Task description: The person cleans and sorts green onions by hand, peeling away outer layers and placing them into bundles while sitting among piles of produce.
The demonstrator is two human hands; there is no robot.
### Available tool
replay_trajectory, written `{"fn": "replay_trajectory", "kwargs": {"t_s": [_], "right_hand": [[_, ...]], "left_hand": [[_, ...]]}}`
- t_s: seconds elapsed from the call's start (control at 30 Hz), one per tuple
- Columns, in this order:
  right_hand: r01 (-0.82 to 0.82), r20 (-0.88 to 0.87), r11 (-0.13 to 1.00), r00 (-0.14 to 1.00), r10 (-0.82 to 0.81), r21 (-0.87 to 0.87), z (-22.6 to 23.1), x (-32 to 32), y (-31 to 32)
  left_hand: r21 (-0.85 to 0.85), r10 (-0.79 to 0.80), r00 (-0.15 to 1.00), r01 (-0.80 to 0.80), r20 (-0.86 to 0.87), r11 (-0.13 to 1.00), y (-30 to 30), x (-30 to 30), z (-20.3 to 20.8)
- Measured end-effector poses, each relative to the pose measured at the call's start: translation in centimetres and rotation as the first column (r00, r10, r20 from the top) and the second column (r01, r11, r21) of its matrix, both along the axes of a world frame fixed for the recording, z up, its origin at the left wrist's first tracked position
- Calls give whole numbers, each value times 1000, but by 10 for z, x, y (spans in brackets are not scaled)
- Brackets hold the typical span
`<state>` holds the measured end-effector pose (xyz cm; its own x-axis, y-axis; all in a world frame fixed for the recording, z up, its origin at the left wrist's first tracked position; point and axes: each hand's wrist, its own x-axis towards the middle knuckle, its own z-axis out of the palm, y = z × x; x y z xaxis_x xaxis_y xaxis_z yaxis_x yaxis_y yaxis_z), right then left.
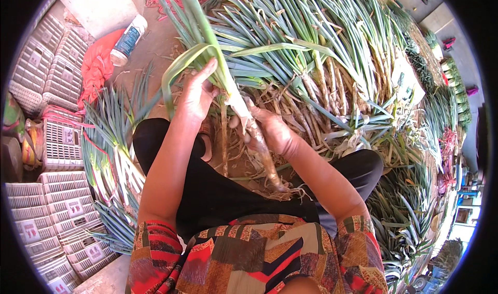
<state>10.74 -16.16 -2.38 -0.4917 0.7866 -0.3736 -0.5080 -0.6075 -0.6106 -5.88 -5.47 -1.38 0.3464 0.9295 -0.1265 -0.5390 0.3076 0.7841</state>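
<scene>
Item: one green onion stalk [244,112], gripped between my hands above my lap. My left hand [194,94] had its fingers clamped on the leaves; my right hand [267,130] had its fingers clamped on the pale shaft, skin half peeled. Unpeeled heap [321,60] beyond my fingers; cleaned bunch [111,154] left of them. Fingertips hidden behind the stalk.

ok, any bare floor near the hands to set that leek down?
Bare floor shows only upper left, between the red bags, the bottle and the big leek pile. Crowded elsewhere: cleaned leeks and white crates fill the left. Both left hand and right hand hold the leek over the lap.
</scene>
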Motion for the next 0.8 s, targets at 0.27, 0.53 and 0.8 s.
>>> {"fn": "replay_trajectory", "kwargs": {"t_s": [0.27, 0.53, 0.8], "right_hand": [[406, 281, 865, 829, -484, 293, -13, -34, 34], [458, 693, 861, 547, -470, 221, -13, 37, 7], [810, 727, 510, 161, -668, 290, -4, 275, -22]], "left_hand": [[39, 220, 975, -218, -24, 975, -6, 16, -8], [61, 297, 954, -300, 47, 952, 1, -1, 9], [-67, 526, 844, -522, 102, 850, 19, -22, -8]]}}
